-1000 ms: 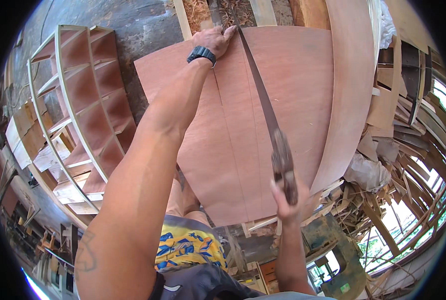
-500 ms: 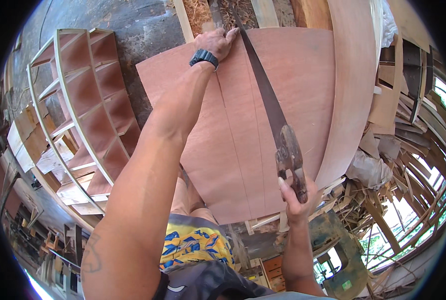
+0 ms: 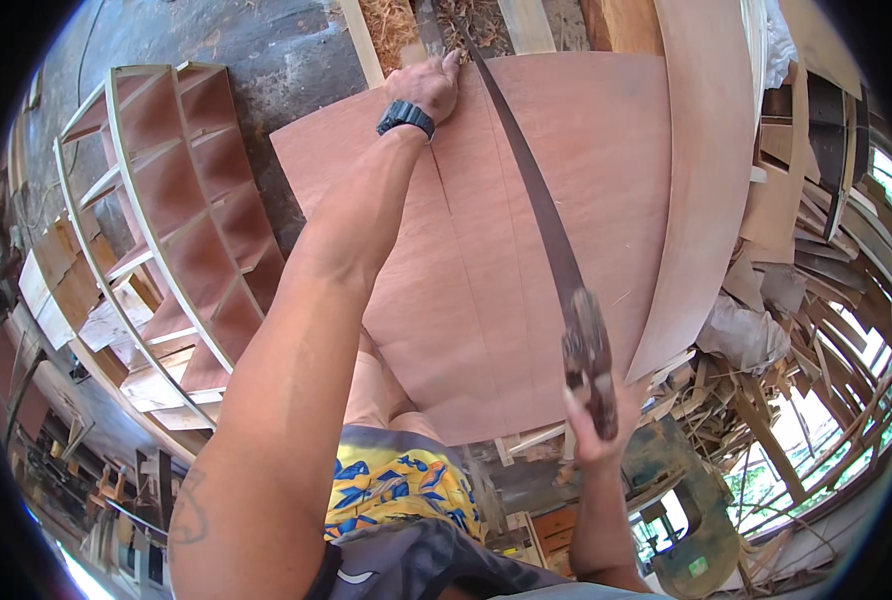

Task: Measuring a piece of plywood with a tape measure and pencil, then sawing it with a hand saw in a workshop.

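A handsaw (image 3: 536,185) slants across a pinkish plywood sheet (image 3: 606,180), its blade tip at the sheet's far edge and its wooden handle near the body. My right hand (image 3: 601,430) is closed round that handle, low in the view. My left hand (image 3: 421,92), wearing a dark wristwatch (image 3: 404,120), holds the sheet's far edge just left of the blade tip, fingers curled over it. Thin straight lines run lengthwise down the sheet between my left forearm and the blade.
A curved wooden rack (image 3: 161,230) with several compartments stands on the left. Paler boards (image 3: 706,150) lie along the sheet's right side. Offcuts (image 3: 836,300) pile up at the right. A machine with a C-shaped body (image 3: 701,560) is at the lower right; wooden strips (image 3: 526,22) lie beyond the far edge.
The saw handle and my right hand have moved back toward my body and slightly rightward, drawing the blade along. My left hand stays at the far edge, shifting only slightly.
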`<action>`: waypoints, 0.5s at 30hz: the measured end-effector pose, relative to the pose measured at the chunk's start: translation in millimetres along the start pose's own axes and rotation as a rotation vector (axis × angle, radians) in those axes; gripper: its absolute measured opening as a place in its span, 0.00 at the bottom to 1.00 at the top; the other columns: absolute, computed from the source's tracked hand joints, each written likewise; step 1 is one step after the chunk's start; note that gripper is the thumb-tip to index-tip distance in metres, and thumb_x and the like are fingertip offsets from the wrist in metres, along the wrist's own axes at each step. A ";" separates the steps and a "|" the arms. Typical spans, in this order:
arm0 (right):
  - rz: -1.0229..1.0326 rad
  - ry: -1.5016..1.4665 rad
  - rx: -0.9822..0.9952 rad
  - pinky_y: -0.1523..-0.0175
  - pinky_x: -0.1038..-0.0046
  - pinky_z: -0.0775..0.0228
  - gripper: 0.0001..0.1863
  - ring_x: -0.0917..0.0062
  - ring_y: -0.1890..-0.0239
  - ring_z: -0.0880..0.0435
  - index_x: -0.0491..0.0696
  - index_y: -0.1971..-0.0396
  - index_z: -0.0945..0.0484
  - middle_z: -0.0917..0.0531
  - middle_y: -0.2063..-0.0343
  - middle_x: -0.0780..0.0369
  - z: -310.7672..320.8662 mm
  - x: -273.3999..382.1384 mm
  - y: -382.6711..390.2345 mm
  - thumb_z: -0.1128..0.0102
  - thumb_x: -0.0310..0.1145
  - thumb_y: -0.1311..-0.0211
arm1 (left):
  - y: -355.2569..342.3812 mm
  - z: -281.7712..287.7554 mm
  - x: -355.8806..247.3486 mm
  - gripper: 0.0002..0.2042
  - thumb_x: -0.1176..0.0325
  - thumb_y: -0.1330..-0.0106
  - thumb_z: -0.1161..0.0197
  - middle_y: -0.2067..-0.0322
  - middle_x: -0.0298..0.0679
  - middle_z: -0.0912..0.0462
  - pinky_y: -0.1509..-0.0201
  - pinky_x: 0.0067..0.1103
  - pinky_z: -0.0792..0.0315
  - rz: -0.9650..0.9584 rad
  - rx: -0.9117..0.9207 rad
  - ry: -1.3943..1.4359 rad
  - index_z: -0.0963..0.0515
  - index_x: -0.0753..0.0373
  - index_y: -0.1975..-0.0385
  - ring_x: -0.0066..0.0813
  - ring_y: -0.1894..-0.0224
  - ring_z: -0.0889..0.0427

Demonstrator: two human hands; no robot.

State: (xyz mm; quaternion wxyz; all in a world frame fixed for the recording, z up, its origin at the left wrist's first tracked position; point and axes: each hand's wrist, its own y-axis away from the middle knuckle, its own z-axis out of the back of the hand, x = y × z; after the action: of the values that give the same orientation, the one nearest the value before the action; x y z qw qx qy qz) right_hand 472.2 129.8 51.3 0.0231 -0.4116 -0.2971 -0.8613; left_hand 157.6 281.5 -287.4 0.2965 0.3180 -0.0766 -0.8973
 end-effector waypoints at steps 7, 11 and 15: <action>0.109 0.108 -0.081 0.72 0.81 0.38 0.24 0.89 0.77 0.32 0.40 0.43 0.20 0.26 0.80 0.71 -49.7 -16.9 -97.3 0.32 0.28 0.40 | 3.1 -1.8 -8.9 0.31 0.43 0.21 0.65 0.60 0.49 0.11 0.43 0.40 0.26 0.005 0.019 -0.010 0.14 0.57 0.57 0.48 0.53 0.14; 0.158 0.040 -0.102 0.73 0.79 0.39 0.21 0.88 0.78 0.33 0.43 0.46 0.17 0.26 0.81 0.71 -66.7 -24.5 -139.3 0.31 0.30 0.39 | 2.5 2.6 -16.8 0.32 0.41 0.21 0.66 0.59 0.48 0.11 0.43 0.39 0.26 0.015 0.049 -0.022 0.14 0.56 0.57 0.47 0.52 0.13; 0.026 0.082 -0.062 0.69 0.81 0.34 0.29 0.87 0.75 0.29 0.40 0.37 0.24 0.20 0.74 0.69 -37.6 -6.7 -49.8 0.33 0.26 0.40 | 4.5 2.4 -5.1 0.33 0.40 0.21 0.66 0.59 0.48 0.11 0.43 0.39 0.26 0.031 0.029 -0.008 0.14 0.56 0.57 0.46 0.52 0.13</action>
State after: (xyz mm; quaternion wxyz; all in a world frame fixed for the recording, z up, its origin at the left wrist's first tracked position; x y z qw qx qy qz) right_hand 436.3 149.4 3.7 0.0336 -0.3805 -0.2637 -0.8858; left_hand 161.4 280.7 -281.4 0.3055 0.3175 -0.0957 -0.8926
